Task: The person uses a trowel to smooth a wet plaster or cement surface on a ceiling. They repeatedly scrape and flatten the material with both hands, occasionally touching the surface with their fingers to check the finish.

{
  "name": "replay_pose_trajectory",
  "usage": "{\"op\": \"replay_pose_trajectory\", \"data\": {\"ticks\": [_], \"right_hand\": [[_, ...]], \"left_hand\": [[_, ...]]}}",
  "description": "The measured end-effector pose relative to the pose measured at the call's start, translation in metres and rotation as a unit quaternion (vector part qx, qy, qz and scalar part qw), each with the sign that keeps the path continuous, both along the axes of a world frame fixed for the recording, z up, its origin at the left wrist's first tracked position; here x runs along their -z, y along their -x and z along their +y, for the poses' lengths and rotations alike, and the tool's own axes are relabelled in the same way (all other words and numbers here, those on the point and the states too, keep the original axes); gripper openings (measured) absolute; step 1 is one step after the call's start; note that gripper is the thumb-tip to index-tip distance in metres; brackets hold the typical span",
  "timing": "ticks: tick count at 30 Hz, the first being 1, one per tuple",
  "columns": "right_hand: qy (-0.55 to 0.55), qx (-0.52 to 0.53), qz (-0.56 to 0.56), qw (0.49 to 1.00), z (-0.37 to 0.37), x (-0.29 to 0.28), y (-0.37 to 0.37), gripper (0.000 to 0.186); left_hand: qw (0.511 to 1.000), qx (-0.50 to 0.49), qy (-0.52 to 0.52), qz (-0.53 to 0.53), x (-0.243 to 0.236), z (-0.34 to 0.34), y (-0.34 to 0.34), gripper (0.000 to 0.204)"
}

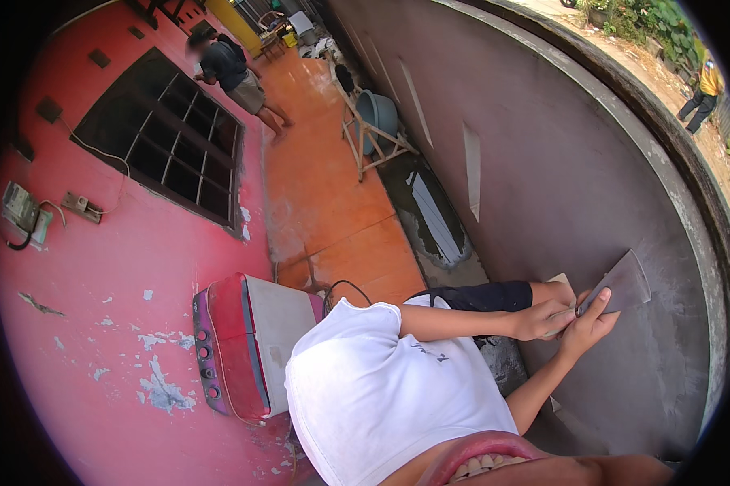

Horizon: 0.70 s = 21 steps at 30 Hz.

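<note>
Both my hands are together at the right, close to the dark grey wall point(535, 162). My right hand point(593, 328) grips a grey scraper point(624, 285) with a broad, flat blade, thumb laid across it. The blade widens to a pale, slightly curved edge near the wall surface. Right beside it, my left hand point(543, 319) is closed, its fingers curled at the scraper's narrow end. A thin pale edge shows under those fingers, but what they hold is mostly hidden. Behind the hands a small cream-coloured flat piece point(562, 282) sticks up by my knee.
A red and white washing machine point(288, 324) stands by the peeling pink wall point(114, 292). Along the orange floor point(324, 186) are a wooden stand point(373, 162) and a blue-grey tub point(376, 117). A wet trough point(429, 215) follows the grey wall. One person point(231, 69) stands by the window; another point(705, 91) is outside.
</note>
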State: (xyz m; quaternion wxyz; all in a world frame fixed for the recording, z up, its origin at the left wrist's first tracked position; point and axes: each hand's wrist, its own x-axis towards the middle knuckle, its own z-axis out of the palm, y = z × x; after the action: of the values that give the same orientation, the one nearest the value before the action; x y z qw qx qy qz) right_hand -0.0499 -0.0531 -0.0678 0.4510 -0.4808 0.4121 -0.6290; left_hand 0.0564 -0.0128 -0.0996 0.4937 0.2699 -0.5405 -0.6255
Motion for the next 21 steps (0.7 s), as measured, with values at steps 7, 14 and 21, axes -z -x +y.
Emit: {"op": "replay_pose_trajectory", "data": {"ticks": [7, 14, 21], "right_hand": [[0.327, 0.162, 0.1, 0.926, -0.013, 0.023, 0.059, 0.032], [0.413, 0.378, 0.455, 0.693, -0.04, -0.051, 0.009, 0.051], [0.357, -0.075, 0.783, 0.504, -0.048, 0.02, -0.03, 0.06]], "left_hand": [[0.973, -0.169, 0.15, -0.053, -0.011, 0.029, -0.051, 0.05], [0.952, -0.289, 0.033, -0.1, 0.024, 0.064, -0.112, 0.051], [0.932, -0.349, 0.008, -0.098, 0.004, 0.065, -0.133, 0.051]]}}
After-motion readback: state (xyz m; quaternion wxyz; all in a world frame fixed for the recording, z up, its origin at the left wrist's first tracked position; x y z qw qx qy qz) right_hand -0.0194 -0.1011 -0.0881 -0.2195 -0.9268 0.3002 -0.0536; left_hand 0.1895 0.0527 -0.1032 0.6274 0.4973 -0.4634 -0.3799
